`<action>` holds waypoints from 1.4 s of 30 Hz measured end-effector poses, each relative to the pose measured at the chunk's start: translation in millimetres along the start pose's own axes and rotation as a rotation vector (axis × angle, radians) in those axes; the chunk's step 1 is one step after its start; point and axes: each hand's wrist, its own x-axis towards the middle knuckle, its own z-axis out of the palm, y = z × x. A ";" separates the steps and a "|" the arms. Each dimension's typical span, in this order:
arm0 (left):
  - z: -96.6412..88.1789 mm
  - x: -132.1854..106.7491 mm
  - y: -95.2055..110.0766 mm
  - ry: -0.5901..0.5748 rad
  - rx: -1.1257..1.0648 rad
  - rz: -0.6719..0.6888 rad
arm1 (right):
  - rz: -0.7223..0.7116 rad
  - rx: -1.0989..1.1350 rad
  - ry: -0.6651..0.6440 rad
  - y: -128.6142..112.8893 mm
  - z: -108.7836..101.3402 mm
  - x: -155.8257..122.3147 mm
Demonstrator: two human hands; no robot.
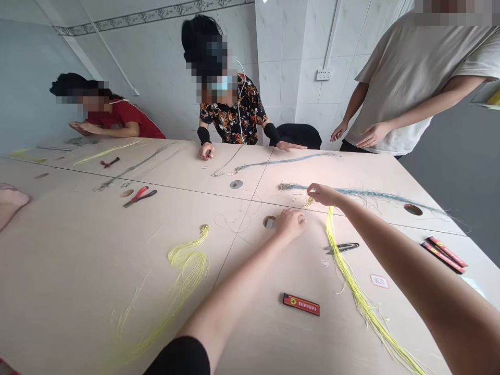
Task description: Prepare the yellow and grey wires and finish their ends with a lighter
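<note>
right hand (322, 195) curled just above the yellow thread bunch (361, 297), left hand (289, 225) beside the desk hole (269, 222), fingers pressed together, can't tell if either's pinching anything

own body, head cam: left arm (230, 307) + right arm (414, 276) bare, 1 black sleeve (177, 358) on left
detail: sleeve = plain dark fabric, rounded hem, sits at upper end of left forearm, cut off by bottom edge of frame. left hand (289, 224) + right hand (322, 194) bare too, incl. wrists + fingers. right arm bare all the way out past bottom-right corner of frame.
</note>
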 end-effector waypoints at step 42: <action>14.7 40.1 1.6 0.058 -0.125 0.133 | 0.113 -0.077 0.076 70.6 -35.2 -47.9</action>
